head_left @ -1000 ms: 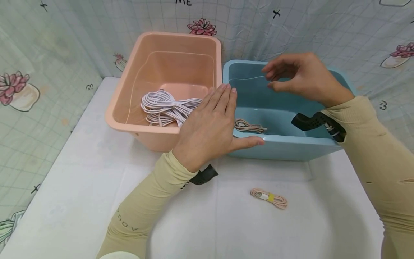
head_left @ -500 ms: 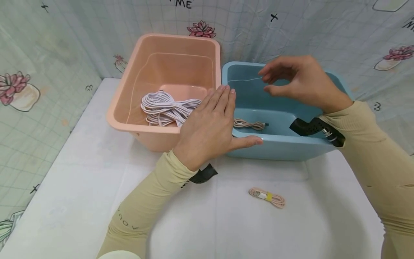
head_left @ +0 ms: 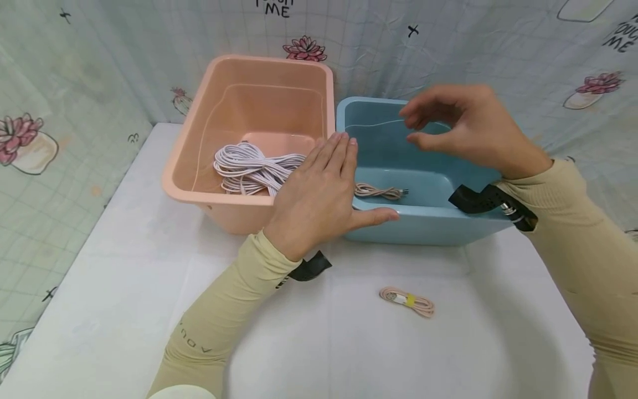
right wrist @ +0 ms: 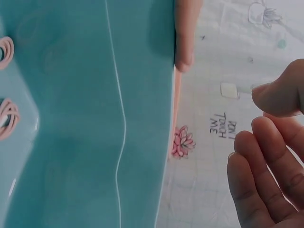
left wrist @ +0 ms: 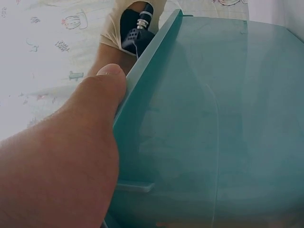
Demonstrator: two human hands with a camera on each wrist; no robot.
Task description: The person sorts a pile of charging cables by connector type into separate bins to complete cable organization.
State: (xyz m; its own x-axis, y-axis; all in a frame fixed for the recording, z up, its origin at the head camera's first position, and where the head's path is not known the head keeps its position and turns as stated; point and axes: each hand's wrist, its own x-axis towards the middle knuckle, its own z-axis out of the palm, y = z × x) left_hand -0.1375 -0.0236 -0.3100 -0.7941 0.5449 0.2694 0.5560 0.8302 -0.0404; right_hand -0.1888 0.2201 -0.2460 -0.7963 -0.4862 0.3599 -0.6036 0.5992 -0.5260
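Two plastic bins stand side by side, a peach bin (head_left: 221, 198) and a blue bin (head_left: 423, 226). My left hand (head_left: 315, 194) lies with straight fingers across their adjoining rims; in the left wrist view its thumb (left wrist: 110, 78) is against the blue rim. Raised above the blue bin, my right hand (head_left: 463, 127) has bent fingers and a gap before the thumb, holding nothing. A bundled white cable (head_left: 255, 165) lies in the peach bin, partly hidden by the left hand. Inside the blue bin is a coiled beige cable (head_left: 379, 192).
On the white table (head_left: 149, 310), in front of the blue bin, lies a pinkish coiled cable (head_left: 406, 301) with a yellow tie. A printed curtain (head_left: 389, 44) hangs close behind the bins.
The beige cable in the blue bin turns slightly between the first two frames. Both hands keep nearly the same pose while the head view shifts a little.
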